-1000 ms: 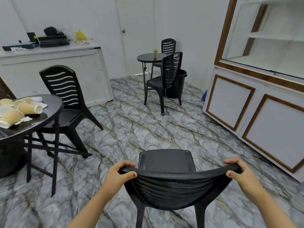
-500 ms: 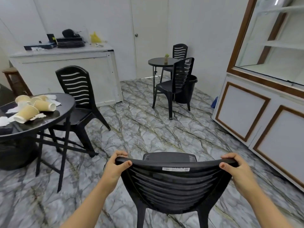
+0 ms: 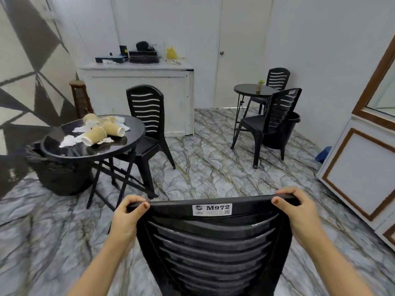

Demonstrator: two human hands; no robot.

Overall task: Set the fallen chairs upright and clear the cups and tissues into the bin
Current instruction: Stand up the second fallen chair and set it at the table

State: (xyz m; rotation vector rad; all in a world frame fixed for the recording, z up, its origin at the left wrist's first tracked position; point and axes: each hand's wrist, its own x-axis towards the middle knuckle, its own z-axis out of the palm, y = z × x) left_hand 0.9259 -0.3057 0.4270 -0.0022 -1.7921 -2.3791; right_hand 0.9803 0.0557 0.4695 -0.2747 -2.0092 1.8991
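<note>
A black plastic chair [image 3: 213, 248] stands right in front of me, its slatted back facing me with a white M972 label on the top rail. My left hand [image 3: 126, 218] grips the left end of that rail and my right hand [image 3: 297, 208] grips the right end. To the left stands a round black table [image 3: 128, 142] with several tan paper cups [image 3: 96, 134] lying on their sides among crumpled white tissues [image 3: 68, 141]. A black bin [image 3: 57, 174] with a liner sits under the table's left side.
An upright black chair [image 3: 147, 124] stands behind the near table. At the back right are a second round table [image 3: 248, 90], two more upright chairs [image 3: 269, 124] and another black bin [image 3: 288, 133]. A white counter [image 3: 139, 92] lines the back wall; a cabinet [image 3: 359, 171] fills the right.
The view has swung left and the chair back has come closer and higher in front of me. The cluttered table and bin now sit more toward the middle left. Both hands kept their grip.
</note>
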